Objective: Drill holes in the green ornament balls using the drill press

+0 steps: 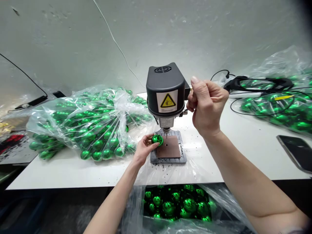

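Note:
A shiny green ball ornament [157, 139] is held between the thumb and fingers of my left hand [144, 148], just left of the drill bit and over the base. My right hand [206, 105] is raised and closed at the right side of a small black bench drill press [166, 89], around what looks like its feed lever, mostly hidden by my fingers. A yellow warning label [168, 101] faces me. Under the thin bit lies a brown square board [172, 150] with a dark hole, set on the grey slotted base [183, 159].
A clear plastic bag [92, 123] full of green balls lies to the left, another bag [280, 113] at the right. Below the table's front edge is a plastic-lined container [137, 208] of green balls. A phone [293, 151], black cables [258, 85] and dark shavings lie on the white table [73, 175].

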The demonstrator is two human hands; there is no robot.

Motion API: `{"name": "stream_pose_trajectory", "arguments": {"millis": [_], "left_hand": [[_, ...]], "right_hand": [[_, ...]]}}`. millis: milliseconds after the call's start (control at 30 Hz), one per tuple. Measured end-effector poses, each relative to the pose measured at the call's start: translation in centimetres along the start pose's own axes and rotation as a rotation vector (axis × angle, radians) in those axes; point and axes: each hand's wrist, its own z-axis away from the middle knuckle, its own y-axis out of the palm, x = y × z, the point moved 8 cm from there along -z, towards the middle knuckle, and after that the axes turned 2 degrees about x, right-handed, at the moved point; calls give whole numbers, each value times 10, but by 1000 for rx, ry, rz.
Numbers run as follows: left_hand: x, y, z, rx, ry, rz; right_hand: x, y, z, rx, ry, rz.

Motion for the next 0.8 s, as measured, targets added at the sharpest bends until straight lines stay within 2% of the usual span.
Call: {"name": "stream_pose_trajectory", "arguments": {"millis": [333,600,800], "left_hand": [[5,29,-7,70,145,-245],[10,42,4,-95,294,-443],[26,50,4,-110,225,-396]], "right_hand": [[-2,0,-1,-1,-19,41],[-4,-2,-1,-12,-1,59],[-2,-1,0,5,-34,13]]}}
